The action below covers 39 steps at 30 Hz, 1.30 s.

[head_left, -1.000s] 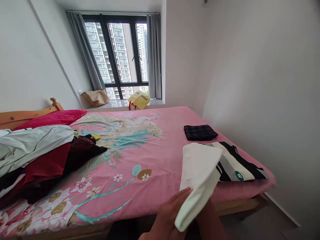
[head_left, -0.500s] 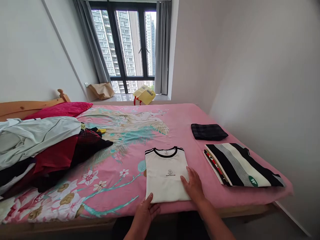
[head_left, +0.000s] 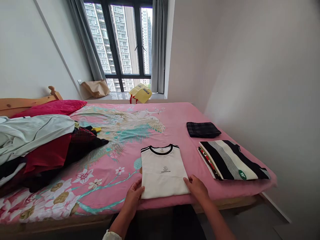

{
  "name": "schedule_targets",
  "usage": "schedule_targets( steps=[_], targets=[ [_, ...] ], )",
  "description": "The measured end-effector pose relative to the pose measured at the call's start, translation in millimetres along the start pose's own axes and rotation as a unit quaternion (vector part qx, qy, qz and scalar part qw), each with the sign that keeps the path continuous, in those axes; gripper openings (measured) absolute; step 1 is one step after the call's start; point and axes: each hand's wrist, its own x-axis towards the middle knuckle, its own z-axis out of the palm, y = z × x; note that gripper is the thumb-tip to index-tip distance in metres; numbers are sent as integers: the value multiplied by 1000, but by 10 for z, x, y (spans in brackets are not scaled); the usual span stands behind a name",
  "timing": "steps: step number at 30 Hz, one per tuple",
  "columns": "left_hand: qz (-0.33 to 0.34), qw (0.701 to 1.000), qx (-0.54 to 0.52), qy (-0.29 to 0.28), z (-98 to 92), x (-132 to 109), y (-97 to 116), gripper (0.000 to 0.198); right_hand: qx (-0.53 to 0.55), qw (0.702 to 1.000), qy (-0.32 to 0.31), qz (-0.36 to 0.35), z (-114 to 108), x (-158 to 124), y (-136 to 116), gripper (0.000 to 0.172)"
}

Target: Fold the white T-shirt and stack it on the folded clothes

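Note:
A folded white T-shirt (head_left: 160, 181) with a black collar and a small dark print lies flat near the front edge of the bed, neckline facing away from me. At its lower left edge my left hand (head_left: 135, 196) pinches the fabric between thumb and fingers. My right hand (head_left: 198, 189) grips the opposite side, thumb on top and fingers partly hidden at the edge. To the right sits a stack of folded clothes topped by a black, white and grey striped shirt (head_left: 231, 160). Behind that stack rests a folded dark checked garment (head_left: 203, 129).
A heap of loose clothes (head_left: 47, 146) covers the left of the bed, beside a red pillow (head_left: 55, 108). Pink flowered bedding (head_left: 107, 186) spreads underneath. On the windowsill are a brown paper bag (head_left: 96, 88) and a yellow bag (head_left: 140, 92). A wall borders the right.
My left hand has moved up to the shirt's left edge and closed on it. My right hand has slid from the shirt's front down to its right edge. The view has shifted slightly.

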Motion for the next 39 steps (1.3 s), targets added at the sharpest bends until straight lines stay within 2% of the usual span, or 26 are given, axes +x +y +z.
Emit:
schedule_targets(
  steps=[3,6,10,16,22,28,32,36,39],
  targets=[
    [30,998,50,-23,7,31,154,33,108,994,13,-12,35,138,11,26],
    [31,995,94,-20,21,153,286,32,205,979,11,-17,53,300,-14,28],
    [33,992,123,5,48,355,453,41,253,967,-2,-11,31,498,-97,31],
    [22,986,161,-25,102,493,645,46,332,942,-37,17,32,735,-170,32],
    [9,982,187,-28,80,681,629,41,400,910,-94,48,82,948,-143,29],
    [-32,977,204,-61,43,846,674,48,435,891,-122,55,105,1082,-111,31],
    [-32,974,219,-40,67,880,648,48,436,888,-132,64,135,1112,-102,27],
    [4,974,225,3,121,864,552,44,428,893,-124,68,170,1106,-102,22],
    [25,973,229,9,132,831,531,43,424,895,-125,62,172,1091,-95,25]
  ],
)
